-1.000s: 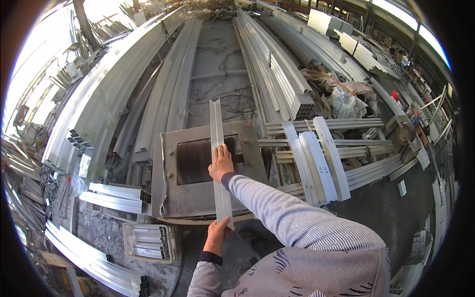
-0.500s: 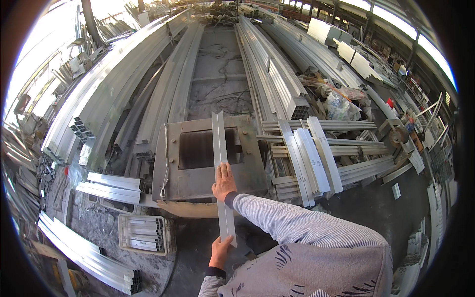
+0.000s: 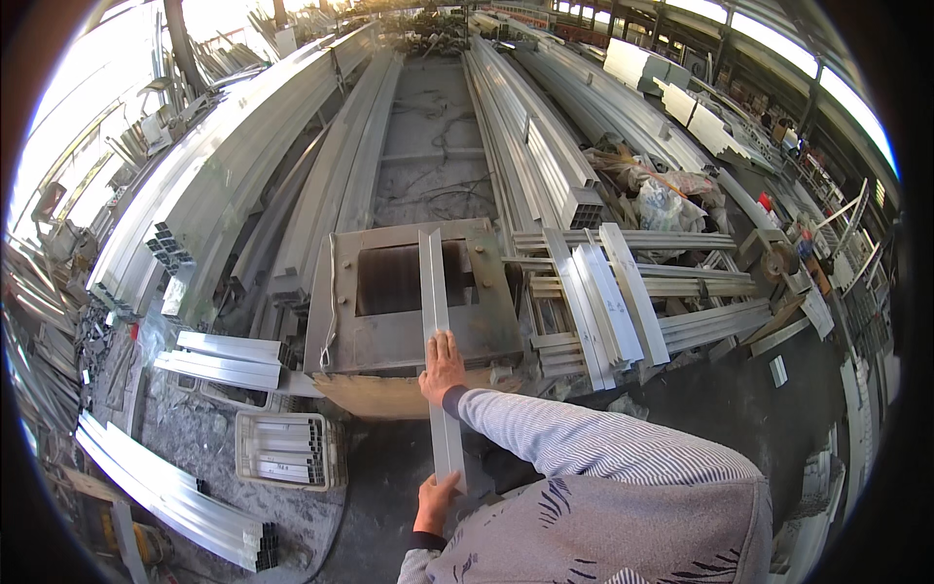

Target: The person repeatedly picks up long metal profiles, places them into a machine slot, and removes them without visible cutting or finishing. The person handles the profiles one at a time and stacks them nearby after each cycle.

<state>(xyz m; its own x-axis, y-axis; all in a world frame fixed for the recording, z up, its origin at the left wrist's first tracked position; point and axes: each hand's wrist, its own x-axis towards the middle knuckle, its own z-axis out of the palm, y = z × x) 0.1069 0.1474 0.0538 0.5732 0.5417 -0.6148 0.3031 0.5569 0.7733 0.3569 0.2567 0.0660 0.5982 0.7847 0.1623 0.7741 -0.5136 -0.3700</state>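
Note:
A long silver angle-shaped metal profile (image 3: 449, 443) lies lengthwise across a worn metal work table (image 3: 389, 352) with a dark rectangular opening. Its far part crosses above that opening, and its near end overhangs the table toward me. My left hand (image 3: 435, 504) is closed around the near end, thumb on top. Farther up, by the table's front edge, my right hand (image 3: 444, 372) holds the profile from above, fingers together and pointing forward, thumb along its left side. A wooden board (image 3: 379, 395) runs under the table's front edge.
Long stacked metal tubes stretch away on the left (image 3: 233, 146) and right (image 3: 545, 146). A crate of short cut pieces (image 3: 243, 448) stands at lower left, near more profiles (image 3: 165, 496). Cut strips (image 3: 605, 302) lie right of the table, with bags (image 3: 666, 209) behind.
The profile has slid slightly toward me; its far tip no longer reaches past the table's far edge. Both hands have moved back with it and keep their hold.

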